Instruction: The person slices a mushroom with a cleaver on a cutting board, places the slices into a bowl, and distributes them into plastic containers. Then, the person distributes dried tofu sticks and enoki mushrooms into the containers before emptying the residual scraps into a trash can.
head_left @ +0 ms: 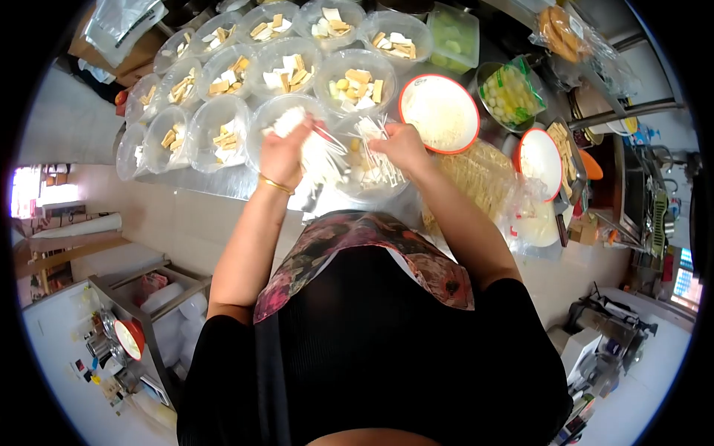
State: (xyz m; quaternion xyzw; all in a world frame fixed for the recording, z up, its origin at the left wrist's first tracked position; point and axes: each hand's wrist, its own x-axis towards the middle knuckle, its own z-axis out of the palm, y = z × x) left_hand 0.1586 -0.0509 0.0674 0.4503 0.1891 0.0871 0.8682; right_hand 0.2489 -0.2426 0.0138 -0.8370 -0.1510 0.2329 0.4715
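My left hand (pixel 282 156), with a gold bangle at the wrist, is closed around a thick bunch of white enoki mushrooms (pixel 324 160). The bunch is smeared by motion and hangs between two clear plastic bowls. Over the nearer bowl (pixel 355 196), my right hand (pixel 404 146) pinches a smaller clump of enoki mushrooms (pixel 375 141), strands pointing down into it. Part of that bowl's contents is hidden by the strands. Just behind my left hand stands another clear bowl (pixel 258 128), partly covered by the hand.
Rows of clear bowls (pixel 217 132) hold tan and white pieces. On the right are a red-rimmed white bowl (pixel 439 113), bagged yellowish strands (pixel 470 182), a smaller red-rimmed bowl (pixel 541 163) and a green-tinted tub (pixel 452 37). The metal table's front edge (pixel 223 186) lies before me.
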